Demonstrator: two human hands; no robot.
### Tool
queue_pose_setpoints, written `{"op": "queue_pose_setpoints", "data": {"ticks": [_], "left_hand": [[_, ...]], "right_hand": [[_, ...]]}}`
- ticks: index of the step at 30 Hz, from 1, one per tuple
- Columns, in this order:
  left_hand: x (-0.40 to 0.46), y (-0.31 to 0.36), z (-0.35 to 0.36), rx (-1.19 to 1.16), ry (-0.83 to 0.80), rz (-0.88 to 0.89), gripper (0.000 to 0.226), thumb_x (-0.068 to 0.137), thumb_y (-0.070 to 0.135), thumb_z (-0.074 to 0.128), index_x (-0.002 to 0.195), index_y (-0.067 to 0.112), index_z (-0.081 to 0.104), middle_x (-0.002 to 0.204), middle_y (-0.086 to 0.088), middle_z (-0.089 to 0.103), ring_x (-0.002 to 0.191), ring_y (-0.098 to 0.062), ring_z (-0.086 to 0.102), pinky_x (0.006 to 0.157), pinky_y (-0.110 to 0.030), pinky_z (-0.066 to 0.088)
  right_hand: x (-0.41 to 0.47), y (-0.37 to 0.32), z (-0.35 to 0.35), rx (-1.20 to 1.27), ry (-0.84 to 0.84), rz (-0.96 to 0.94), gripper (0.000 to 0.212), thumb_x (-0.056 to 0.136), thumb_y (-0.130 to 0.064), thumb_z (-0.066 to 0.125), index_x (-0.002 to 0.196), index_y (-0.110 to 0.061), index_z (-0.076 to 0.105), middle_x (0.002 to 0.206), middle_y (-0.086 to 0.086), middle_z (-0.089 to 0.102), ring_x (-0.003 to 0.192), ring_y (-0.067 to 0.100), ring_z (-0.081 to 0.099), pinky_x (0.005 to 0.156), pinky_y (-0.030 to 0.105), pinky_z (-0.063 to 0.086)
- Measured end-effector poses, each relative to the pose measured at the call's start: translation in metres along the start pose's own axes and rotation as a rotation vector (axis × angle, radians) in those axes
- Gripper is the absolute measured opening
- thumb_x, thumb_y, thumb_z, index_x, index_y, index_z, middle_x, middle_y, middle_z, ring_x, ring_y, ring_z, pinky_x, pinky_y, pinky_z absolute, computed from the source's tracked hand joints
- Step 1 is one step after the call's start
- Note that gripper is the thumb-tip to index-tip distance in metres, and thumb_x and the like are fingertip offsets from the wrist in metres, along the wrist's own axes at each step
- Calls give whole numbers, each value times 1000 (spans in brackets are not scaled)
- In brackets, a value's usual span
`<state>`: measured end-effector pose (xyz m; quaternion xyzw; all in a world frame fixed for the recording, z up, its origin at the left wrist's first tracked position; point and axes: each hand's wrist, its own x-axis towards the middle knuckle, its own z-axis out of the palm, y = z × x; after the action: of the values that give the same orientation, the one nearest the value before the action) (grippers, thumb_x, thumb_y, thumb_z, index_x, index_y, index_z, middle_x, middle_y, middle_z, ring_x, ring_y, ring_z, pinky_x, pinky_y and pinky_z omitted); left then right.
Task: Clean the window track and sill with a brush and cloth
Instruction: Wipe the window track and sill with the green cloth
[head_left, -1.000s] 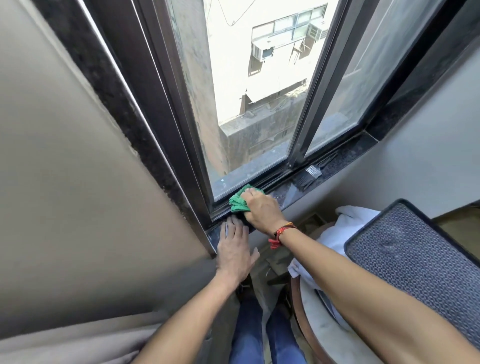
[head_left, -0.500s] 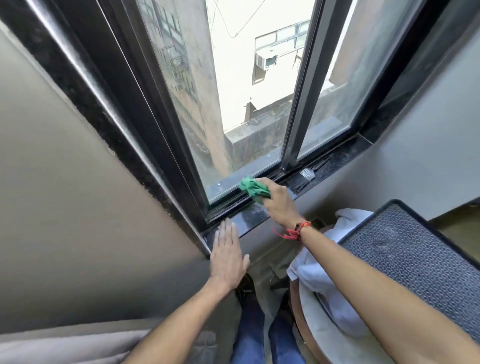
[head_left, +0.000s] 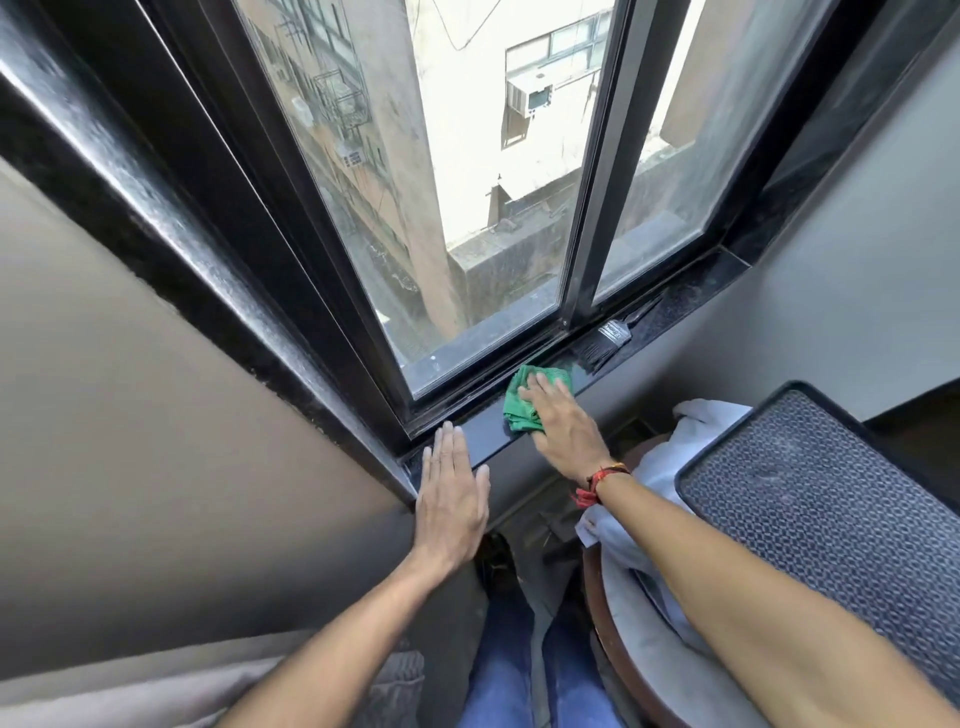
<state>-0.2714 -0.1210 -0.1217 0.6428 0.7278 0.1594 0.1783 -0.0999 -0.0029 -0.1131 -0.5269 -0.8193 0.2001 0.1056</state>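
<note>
1. Since the earlier frames the right hand (head_left: 563, 423) has slid the green cloth (head_left: 524, 400) from the track edge out onto the flat sill (head_left: 483, 441), toward 3 o'clock; the left hand (head_left: 451, 499) has stayed braced at the sill's 9 o'clock corner.
2. Grip: the right palm lies flat with fingers spread, pressing the cloth down, not pinching it. The left is open and flat, holding nothing.
3. The brush (head_left: 608, 340) lies on the sill at 1 o'clock from the cloth, untouched.
4. Handling, as a judgement: the cloth is soft, light and bunches easily; palm pressure suits it. The brush is best taken by its handle.
5. No readable writing; the brush ferrule's marking is too blurred.
</note>
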Motion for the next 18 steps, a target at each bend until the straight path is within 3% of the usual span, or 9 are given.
{"op": "queue_pose_setpoints", "data": {"ticks": [5,9,12,14,16,18], "left_hand": [[9,11,-21,-228,128,-10,53,110,22,31,160,5,23,168,-14,28,157,-21,21,130,-45,15],[14,19,-37,-345,224,-1,49,110,11,33,158,6,29,164,-14,36,152,-22,32,127,-41,27],[15,22,-35,-406,162,-40,52,109,15,33,161,12,23,167,-8,31,153,-16,30,124,-26,25],[14,23,-28,-429,26,-45,56,111,27,31,163,16,13,172,-3,19,157,-14,21,125,-26,19],[13,20,-17,-314,-99,-15,61,112,38,26,164,16,5,174,-3,7,160,-14,7,129,-33,13],[17,15,-8,49,-151,69,66,112,41,23,163,7,2,173,-13,1,161,-23,-1,131,-40,9]], "right_hand": [[-14,-29,16,66,-144,-159,81,79,0,51,157,-10,31,168,6,24,158,19,16,131,34,5],[-21,-57,28,65,-229,-290,89,74,1,55,158,-5,26,167,12,26,158,20,19,131,35,7],[-16,-48,17,-54,-312,-440,104,70,-8,63,161,-5,14,170,14,12,160,22,5,131,38,3],[-12,-31,0,-134,-342,-513,108,69,-12,64,162,-8,10,171,10,3,159,22,-2,130,40,-3],[-11,-7,-15,-166,-326,-458,109,69,-14,64,162,-7,7,171,10,-1,159,23,-3,130,41,-1],[-12,18,-26,-268,-318,-375,107,71,-15,62,162,-6,6,171,13,-2,160,25,-1,130,42,6]]}}
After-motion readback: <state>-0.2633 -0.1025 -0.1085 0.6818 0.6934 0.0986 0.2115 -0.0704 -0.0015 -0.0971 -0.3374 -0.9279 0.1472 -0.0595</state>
